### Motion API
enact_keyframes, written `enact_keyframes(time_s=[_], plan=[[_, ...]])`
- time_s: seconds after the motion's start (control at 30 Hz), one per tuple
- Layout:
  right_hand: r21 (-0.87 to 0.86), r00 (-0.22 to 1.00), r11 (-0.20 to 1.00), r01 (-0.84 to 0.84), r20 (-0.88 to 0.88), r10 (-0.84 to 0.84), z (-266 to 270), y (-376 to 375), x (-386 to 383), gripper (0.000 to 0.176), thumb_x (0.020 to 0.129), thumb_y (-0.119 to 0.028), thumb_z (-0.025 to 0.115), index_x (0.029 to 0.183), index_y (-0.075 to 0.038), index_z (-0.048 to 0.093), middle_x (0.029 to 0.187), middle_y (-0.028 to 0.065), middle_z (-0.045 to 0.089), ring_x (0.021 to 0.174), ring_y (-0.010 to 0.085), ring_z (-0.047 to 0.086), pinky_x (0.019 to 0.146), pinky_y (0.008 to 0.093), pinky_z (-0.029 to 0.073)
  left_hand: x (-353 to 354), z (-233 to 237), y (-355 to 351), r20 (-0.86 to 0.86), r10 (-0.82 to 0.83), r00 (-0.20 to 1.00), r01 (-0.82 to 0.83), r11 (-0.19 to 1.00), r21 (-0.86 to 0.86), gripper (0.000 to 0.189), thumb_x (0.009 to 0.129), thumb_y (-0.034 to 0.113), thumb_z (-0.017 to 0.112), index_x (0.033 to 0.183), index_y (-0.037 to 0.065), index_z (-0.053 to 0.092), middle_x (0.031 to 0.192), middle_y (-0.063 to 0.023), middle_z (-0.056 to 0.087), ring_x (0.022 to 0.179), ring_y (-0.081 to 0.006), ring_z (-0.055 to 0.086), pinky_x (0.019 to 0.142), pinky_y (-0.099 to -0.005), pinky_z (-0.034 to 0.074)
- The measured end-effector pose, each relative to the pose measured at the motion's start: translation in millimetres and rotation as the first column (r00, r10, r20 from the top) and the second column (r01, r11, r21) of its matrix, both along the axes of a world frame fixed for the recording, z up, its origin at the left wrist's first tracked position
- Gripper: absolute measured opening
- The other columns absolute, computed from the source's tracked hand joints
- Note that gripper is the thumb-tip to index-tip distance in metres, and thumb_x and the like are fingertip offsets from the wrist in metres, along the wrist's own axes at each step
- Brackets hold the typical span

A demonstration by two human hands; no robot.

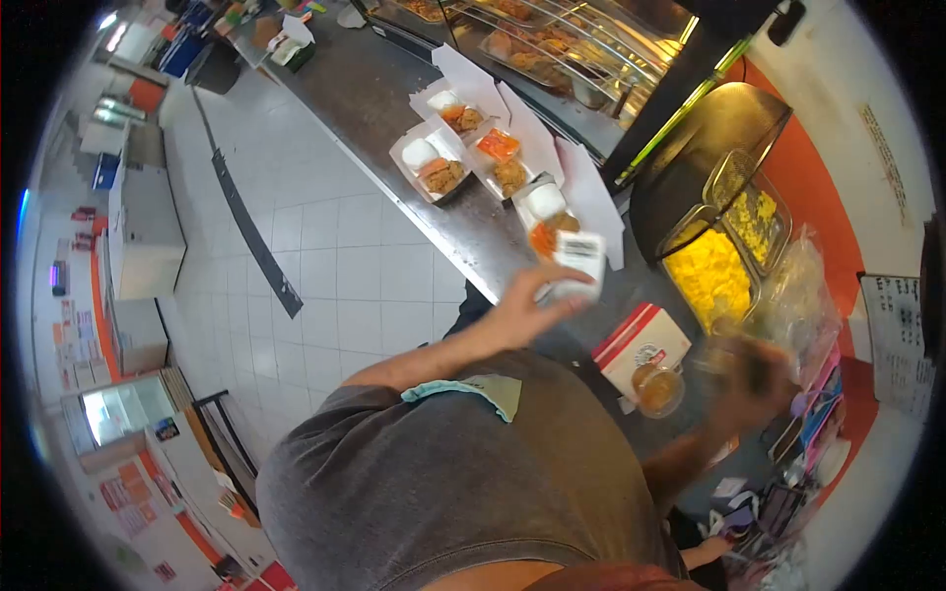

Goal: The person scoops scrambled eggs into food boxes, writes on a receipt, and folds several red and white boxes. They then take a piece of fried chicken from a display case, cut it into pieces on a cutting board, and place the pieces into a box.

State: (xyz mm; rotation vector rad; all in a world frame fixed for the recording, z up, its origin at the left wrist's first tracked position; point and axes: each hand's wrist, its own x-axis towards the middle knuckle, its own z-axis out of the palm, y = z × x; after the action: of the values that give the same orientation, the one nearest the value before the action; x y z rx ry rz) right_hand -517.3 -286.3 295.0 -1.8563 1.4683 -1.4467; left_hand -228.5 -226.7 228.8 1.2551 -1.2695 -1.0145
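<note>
My left hand (pixel 540 303) pinches a small white packet with dark print (pixel 581 254) between thumb and fingers, near the closest open meal box. That box holds a white mound of rice (pixel 544 202) and fried chicken (pixel 562 223). Further along stand more open boxes with rice and fried chicken (pixel 441 175). Motion smears my right hand (pixel 754 379), raised beside a closed red-and-white box (pixel 639 347); I cannot tell what is in its fingers. A clear cup of brown sauce (pixel 655 390) sits at that box's near edge.
A glass warming cabinet with trays of fried food (pixel 537 54) lines the counter (pixel 367 89). Metal fry baskets hold yellow food (pixel 708 276), with a clear plastic bag (pixel 803 291) beside them. Tiled floor (pixel 325 246) lies to the left. Another person's hand (pixel 708 552) shows at lower right.
</note>
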Motion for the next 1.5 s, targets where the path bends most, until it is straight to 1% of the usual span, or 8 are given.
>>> enact_keyframes(time_s=[0.3, 0.37, 0.57, 0.7, 0.87, 1.07, 1.27, 1.5], plan=[[0.503, 0.728, 0.557, -0.661, 0.247, 0.64, -74.7, -28.7, 293.2, 0.012, 0.079, -0.007, 0.071, 0.086, -0.003, 0.063, 0.079, 0.0074, 0.068, 0.079, 0.0147, 0.064, 0.074, 0.0282, 0.047, 197.5, -57.1, -5.9, -0.133, 0.124, 0.983, -0.086, 0.962, 0.26, 0.03, 0.092, 0.026, 0.06, 0.097, -0.003, 0.067, 0.079, -0.0054, 0.067, 0.074, -0.0088, 0.055, 0.065, -0.0277, 0.045], [0.388, 0.736, 0.63, -0.673, 0.267, 0.622, -79.8, -52.4, 329.4, 0.01, 0.08, -0.008, 0.07, 0.084, -0.002, 0.063, 0.08, 0.0071, 0.068, 0.078, 0.0124, 0.063, 0.074, 0.0271, 0.047, 254.7, -65.1, -29.9, 0.04, 0.212, 0.976, -0.214, 0.975, 0.05, 0.031, 0.091, 0.028, 0.062, 0.094, -0.003, 0.067, 0.074, -0.0084, 0.067, 0.071, -0.01, 0.057, 0.064, -0.0299, 0.046], [0.32, 0.775, 0.707, -0.63, 0.303, 0.554, -111.9, -153.2, 442.2, 0.02, 0.08, -0.013, 0.071, 0.096, -0.001, 0.067, 0.08, 0.0064, 0.067, 0.076, 0.0104, 0.059, 0.071, 0.0268, 0.047, 365.8, -161.8, -90.2, 0.708, 0.022, 0.706, -0.329, 0.896, 0.3, 0.052, 0.074, 0.053, 0.07, 0.072, 0.001, 0.068, 0.069, -0.0176, 0.066, 0.069, -0.035, 0.065, 0.063, -0.0442, 0.048], [0.433, 0.808, 0.683, -0.588, 0.288, 0.513, -177.0, -200.4, 481.4, 0.026, 0.08, -0.018, 0.073, 0.1, -0.001, 0.068, 0.077, 0.0037, 0.065, 0.073, 0.009, 0.057, 0.067, 0.0256, 0.047, 358.1, -146.9, -93.2, 0.884, -0.014, 0.467, -0.461, 0.849, 0.257, 0.06, 0.065, 0.064, 0.071, 0.07, 0.005, 0.069, 0.077, -0.0134, 0.068, 0.08, -0.0304, 0.064, 0.077, -0.0471, 0.041], [0.458, 0.876, 0.749, -0.479, 0.3, 0.377, -177.9, -205.9, 462.6, 0.023, 0.084, -0.016, 0.07, 0.102, -0.002, 0.067, 0.078, 0.0032, 0.065, 0.071, 0.0081, 0.057, 0.066, 0.0238, 0.047, 362.6, -141.1, -72.4, 0.876, 0.114, 0.468, -0.439, 0.891, 0.118, 0.057, 0.068, 0.061, 0.071, 0.083, 0.006, 0.069, 0.087, -0.0116, 0.067, 0.093, -0.0265, 0.057, 0.08, -0.0419, 0.039], [0.359, 0.573, 0.655, -0.665, 0.808, 0.138, -166.0, -210.5, 453.4, 0.02, 0.093, -0.016, 0.06, 0.1, 0.002, 0.063, 0.084, 0.0087, 0.068, 0.078, 0.0123, 0.063, 0.071, 0.0262, 0.051, 369.2, -145.4, -78.7, 0.732, 0.26, 0.629, -0.403, 0.915, 0.021, 0.031, 0.081, 0.038, 0.069, 0.09, 0.008, 0.067, 0.089, -0.0095, 0.065, 0.09, -0.0272, 0.056, 0.078, -0.0405, 0.039], [0.349, 0.759, 0.786, -0.509, 0.614, 0.219, -189.4, -197.9, 416.3, 0.024, 0.097, -0.022, 0.054, 0.097, 0.001, 0.061, 0.073, 0.0011, 0.057, 0.066, 0.0075, 0.05, 0.062, 0.0232, 0.042, 361.7, -78.6, -132.9, 0.538, 0.546, 0.642, -0.373, 0.836, -0.403, 0.017, 0.079, 0.016, 0.072, 0.091, 0.006, 0.066, 0.088, -0.0101, 0.065, 0.085, -0.0279, 0.059, 0.075, -0.0374, 0.044], [0.344, 0.726, 0.801, -0.489, 0.669, 0.156, -235.4, -174.8, 415.5, 0.024, 0.102, -0.02, 0.04, 0.107, -0.002, 0.055, 0.085, 0.0058, 0.062, 0.084, 0.0154, 0.062, 0.088, 0.0267, 0.042, 340.6, -54.8, -165.8, 0.483, 0.485, 0.729, -0.272, 0.853, -0.446, 0.014, 0.081, 0.011, 0.07, 0.092, 0.005, 0.066, 0.089, -0.0108, 0.066, 0.085, -0.0272, 0.061, 0.075, -0.0355, 0.047]])
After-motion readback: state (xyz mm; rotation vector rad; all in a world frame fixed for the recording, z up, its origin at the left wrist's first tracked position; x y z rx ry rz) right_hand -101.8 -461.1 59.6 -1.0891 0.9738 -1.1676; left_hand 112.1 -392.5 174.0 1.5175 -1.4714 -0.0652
